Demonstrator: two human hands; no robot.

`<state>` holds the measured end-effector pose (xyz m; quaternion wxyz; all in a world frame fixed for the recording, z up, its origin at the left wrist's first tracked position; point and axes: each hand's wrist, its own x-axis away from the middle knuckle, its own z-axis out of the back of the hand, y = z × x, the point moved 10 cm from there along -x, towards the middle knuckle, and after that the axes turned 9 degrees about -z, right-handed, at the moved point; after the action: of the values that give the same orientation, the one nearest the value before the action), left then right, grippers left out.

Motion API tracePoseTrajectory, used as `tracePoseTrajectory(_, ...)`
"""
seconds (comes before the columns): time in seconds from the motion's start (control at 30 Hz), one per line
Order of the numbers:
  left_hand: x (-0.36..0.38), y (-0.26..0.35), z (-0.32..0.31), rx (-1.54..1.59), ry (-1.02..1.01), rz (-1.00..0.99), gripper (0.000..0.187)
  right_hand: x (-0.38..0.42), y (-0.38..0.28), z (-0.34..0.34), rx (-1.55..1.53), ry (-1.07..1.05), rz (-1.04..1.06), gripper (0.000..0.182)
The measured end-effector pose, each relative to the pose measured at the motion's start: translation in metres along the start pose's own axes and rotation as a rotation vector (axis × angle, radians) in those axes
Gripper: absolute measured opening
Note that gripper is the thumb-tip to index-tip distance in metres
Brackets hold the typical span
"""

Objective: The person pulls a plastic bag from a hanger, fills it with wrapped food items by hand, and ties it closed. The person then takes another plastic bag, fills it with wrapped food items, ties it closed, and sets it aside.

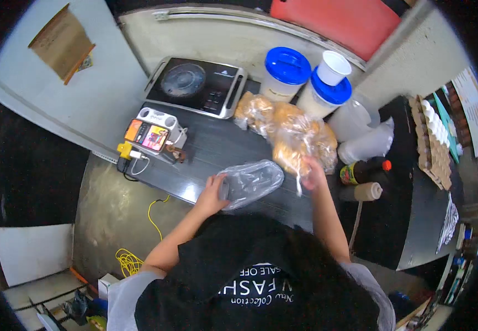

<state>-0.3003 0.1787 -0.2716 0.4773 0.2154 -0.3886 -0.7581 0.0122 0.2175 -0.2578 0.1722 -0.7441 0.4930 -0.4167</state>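
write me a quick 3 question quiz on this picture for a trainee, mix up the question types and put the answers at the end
1. True or false: the left hand is touching the clear plastic bag that lies on the dark table.

2. Multiple choice: what stands on top of a blue-lidded container?
A) a phone
B) a white tub
C) a red-capped bottle

3. Fill in the blank: the ____ hand is at the bagged bread.

Key:
1. True; its fingers are at the bag's near end.
2. B
3. Right; the right hand is at the near side of the bread.
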Motion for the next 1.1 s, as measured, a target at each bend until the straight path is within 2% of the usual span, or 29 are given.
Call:
tracePoseTrajectory(0.03, -0.009, 0.008, -0.007, 0.005, -0.020, -0.017, 0.089, 0.018, 0.006, -0.011, 0.011, -0.069, -0.052, 0.046)
tracePoseTrajectory(0.07, -0.018, 0.017, -0.015, 0.014, -0.049, -0.027, 0.091, 0.032, 0.014, -0.008, 0.075, 0.001, -0.135, 0.046)
tracePoseTrajectory(0.13, -0.034, 0.038, -0.030, 0.027, -0.110, -0.049, 0.094, 0.045, 0.036, 0.009, 0.242, 0.001, -0.300, 0.048)
tracePoseTrajectory(0.23, -0.055, 0.064, -0.062, -0.023, -0.185, -0.135, 0.096, 0.050, 0.058, 0.022, 0.375, 0.064, -0.369, 0.045)
tracePoseTrajectory(0.33, -0.064, 0.082, -0.097, 0.008, -0.295, -0.216, 0.096, 0.053, 0.060, 0.027, 0.325, 0.200, -0.334, 0.040)
tracePoseTrajectory(0.37, -0.068, 0.080, -0.105, -0.010, -0.283, -0.217, 0.098, 0.040, 0.075, 0.055, 0.317, 0.238, -0.312, 0.039)
tracePoseTrajectory(0.5, -0.074, 0.071, -0.122, -0.053, -0.268, -0.187, 0.103, 0.035, 0.089, 0.063, 0.323, 0.286, -0.313, 0.039)
tracePoseTrajectory(0.63, -0.072, 0.075, -0.119, -0.044, -0.326, -0.135, 0.101, 0.024, 0.129, 0.074, 0.226, 0.243, -0.183, 0.033)
tracePoseTrajectory(0.73, -0.067, 0.093, -0.107, -0.055, -0.275, -0.273, 0.090, 0.021, 0.146, 0.077, 0.189, 0.223, -0.124, 0.030)
tracePoseTrajectory(0.77, -0.065, 0.093, -0.105, -0.064, -0.273, -0.276, 0.084, 0.019, 0.145, 0.083, 0.213, 0.276, -0.063, 0.035)
tracePoseTrajectory(0.83, -0.063, 0.097, -0.099, -0.080, -0.271, -0.286, 0.074, 0.023, 0.126, 0.072, 0.591, 0.313, -0.032, 0.038)
tracePoseTrajectory(0.93, -0.054, 0.104, -0.076, -0.169, -0.280, -0.209, 0.069, 0.033, 0.089, 0.049, 1.167, 0.433, 0.027, 0.049)
tracePoseTrajectory(0.97, -0.053, 0.101, -0.075, -0.153, -0.248, -0.246, 0.070, 0.037, 0.076, 0.041, 1.361, 0.480, 0.049, 0.053)
tracePoseTrajectory(1.07, -0.045, 0.094, -0.075, -0.104, -0.186, -0.304, 0.072, 0.054, 0.053, 0.020, 1.528, 0.485, -0.151, 0.057)
tracePoseTrajectory(1.1, -0.043, 0.103, -0.069, -0.088, -0.188, -0.294, 0.073, 0.055, 0.051, 0.015, 1.551, 0.445, -0.134, 0.058)
